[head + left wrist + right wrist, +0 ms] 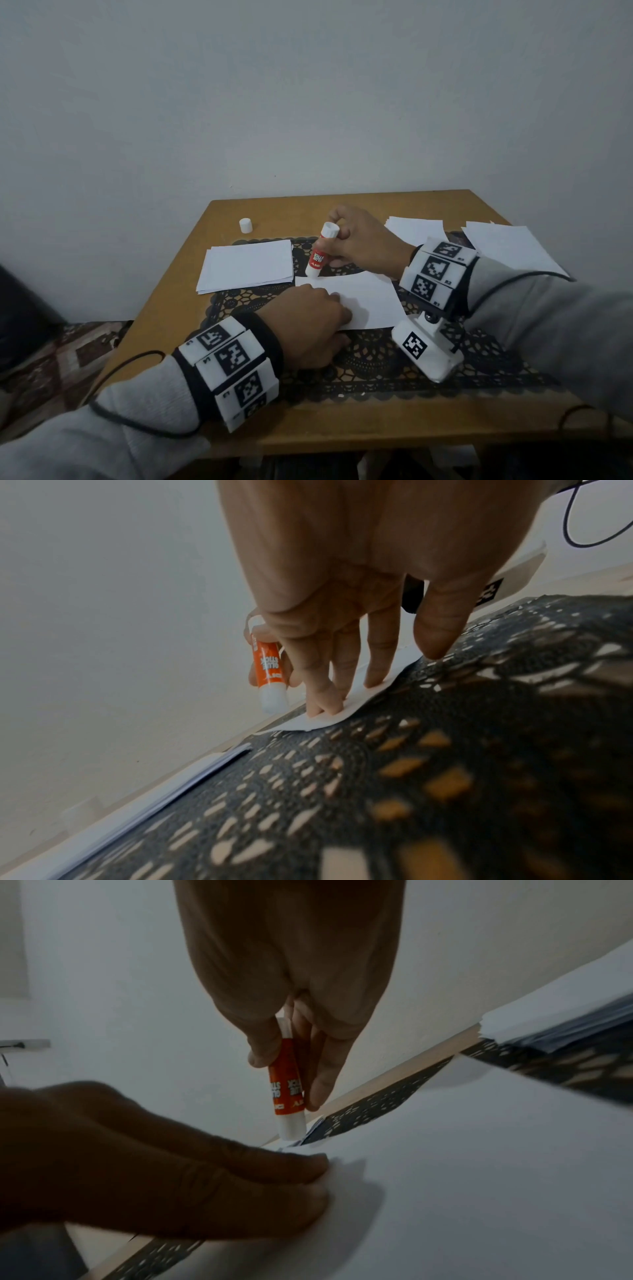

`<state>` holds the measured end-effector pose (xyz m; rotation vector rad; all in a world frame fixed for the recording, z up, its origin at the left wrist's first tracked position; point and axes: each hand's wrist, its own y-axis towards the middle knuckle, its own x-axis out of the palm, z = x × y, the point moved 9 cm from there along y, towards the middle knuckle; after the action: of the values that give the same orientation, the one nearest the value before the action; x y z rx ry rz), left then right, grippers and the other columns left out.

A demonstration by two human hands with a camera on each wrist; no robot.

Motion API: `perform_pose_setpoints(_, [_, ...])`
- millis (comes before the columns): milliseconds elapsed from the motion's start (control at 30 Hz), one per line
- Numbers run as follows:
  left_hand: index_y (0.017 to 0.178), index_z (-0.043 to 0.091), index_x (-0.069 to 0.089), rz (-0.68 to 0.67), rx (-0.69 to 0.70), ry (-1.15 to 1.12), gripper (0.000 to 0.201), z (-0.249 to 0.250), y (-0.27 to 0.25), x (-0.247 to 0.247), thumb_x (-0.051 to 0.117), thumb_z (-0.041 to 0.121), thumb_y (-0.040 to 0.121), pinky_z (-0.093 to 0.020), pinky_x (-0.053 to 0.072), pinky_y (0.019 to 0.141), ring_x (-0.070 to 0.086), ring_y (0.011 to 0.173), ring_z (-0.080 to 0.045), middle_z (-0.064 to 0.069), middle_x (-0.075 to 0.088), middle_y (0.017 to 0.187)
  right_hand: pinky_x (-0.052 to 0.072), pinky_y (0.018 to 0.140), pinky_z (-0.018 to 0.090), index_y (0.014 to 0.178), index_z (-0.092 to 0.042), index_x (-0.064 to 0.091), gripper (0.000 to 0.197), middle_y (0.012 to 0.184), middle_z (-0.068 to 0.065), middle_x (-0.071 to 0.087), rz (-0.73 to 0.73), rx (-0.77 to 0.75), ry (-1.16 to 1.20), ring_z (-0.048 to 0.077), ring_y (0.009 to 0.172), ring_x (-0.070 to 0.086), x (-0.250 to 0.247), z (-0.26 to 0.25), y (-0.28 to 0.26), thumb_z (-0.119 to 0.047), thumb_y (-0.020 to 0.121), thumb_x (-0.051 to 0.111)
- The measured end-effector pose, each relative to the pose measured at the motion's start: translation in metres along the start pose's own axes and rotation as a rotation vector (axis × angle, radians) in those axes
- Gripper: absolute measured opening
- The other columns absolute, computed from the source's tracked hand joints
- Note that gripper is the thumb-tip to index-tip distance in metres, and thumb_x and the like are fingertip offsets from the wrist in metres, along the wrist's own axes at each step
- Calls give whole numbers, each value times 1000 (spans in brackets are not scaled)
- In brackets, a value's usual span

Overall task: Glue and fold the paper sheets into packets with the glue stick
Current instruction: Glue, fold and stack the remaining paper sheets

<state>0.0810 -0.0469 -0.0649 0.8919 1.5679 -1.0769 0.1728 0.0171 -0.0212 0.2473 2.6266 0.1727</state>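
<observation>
Left hand (308, 322) nearest, palm down, straight fingers (377, 653) spread and pressing the near left edge of the paper sheet (366, 301); thumb tip rests off the sheet on the black lace mat (376, 363). Sheet lies flat on the mat, between both wrists. Just beyond the left hand, right hand (363, 243) grips the glue stick (320, 253), thumb and fingers curled round its red-orange barrel. Stick uncapped, held tip down, slightly tilted, its lower end at the sheet's far left corner. Left of the stick: stack of white paper (248, 265). Farther back left, white cap (245, 225) standing alone on the wooden table (191, 240). Far right: more sheets (507, 246).
</observation>
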Motion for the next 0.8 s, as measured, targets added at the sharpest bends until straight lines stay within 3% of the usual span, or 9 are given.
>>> perform_pose_setpoints(200, [131,16,52,-15,-2,-51,44,0,-2,2,42,42,96,-41,48,97,55,112,-25,-11,52,131,60,77,48,89,-21,47,28,95,11,69,-47,-9,-112,26,85,72,15,0,-1,-23,85,74])
perform_pose_setpoints(300, [132,16,50,-29,-19,-113,44,0,-2,3,44,40,96,-42,46,99,52,116,-25,-11,50,133,60,73,39,96,-14,49,29,95,7,67,-59,-3,-189,23,83,70,16,-2,-1,-23,84,74])
perform_pose_setpoints(367, [134,17,48,-30,-32,-161,44,-1,-3,1,46,39,96,-42,44,102,50,119,-25,-10,48,135,54,64,33,99,-8,50,30,94,7,65,-50,-30,-312,21,78,64,14,-8,-2,-22,84,72])
perform_pose_setpoints(500, [136,17,43,-35,-37,-190,47,0,-4,1,48,40,95,-41,42,103,47,119,-23,-8,46,135,51,60,31,91,-8,62,12,90,3,66,-119,-59,-434,12,64,60,20,-14,-2,-17,85,68])
perform_pose_setpoints(633, [140,17,38,-71,-55,-186,51,2,-5,3,48,40,95,-42,40,105,42,125,-24,-9,39,142,40,61,21,91,-8,68,11,94,1,63,-192,-86,-558,15,79,56,30,-15,-1,-19,90,64])
perform_pose_setpoints(800, [145,21,28,-120,-72,-192,56,2,-5,3,47,39,96,-42,35,110,34,134,-26,-11,27,151,36,61,19,92,-11,68,10,96,-2,63,-231,-120,-581,16,86,56,33,-18,1,-20,92,63])
